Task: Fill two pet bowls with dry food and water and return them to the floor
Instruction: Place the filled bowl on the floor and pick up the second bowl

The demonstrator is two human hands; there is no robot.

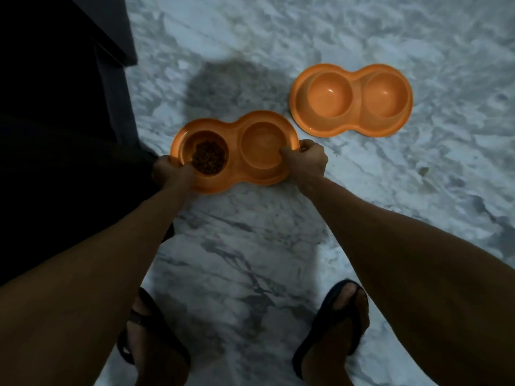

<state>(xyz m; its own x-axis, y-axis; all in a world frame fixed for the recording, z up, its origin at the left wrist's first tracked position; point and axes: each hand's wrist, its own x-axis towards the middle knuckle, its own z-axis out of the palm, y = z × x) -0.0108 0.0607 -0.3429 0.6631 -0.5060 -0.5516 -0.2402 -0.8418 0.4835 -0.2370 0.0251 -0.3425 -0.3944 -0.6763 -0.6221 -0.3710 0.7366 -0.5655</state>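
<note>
Orange double bowl (235, 151) sat on marble floor (250, 260), kibble (209, 160) in left well, right well looked empty. My left hand (170, 174) & right hand (305, 160) clenched its two ends, thumbs over the rim.

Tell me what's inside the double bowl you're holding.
The held double bowl has dry food in its left well. The right well looks empty; water can't be confirmed, and the right hand covers its edge.

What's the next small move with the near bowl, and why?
Probably let go: the near bowl looks down on the floor, kibble in its left cup, and the left hand and right hand grip its ends. The far bowl looks empty, so it comes next.
</note>
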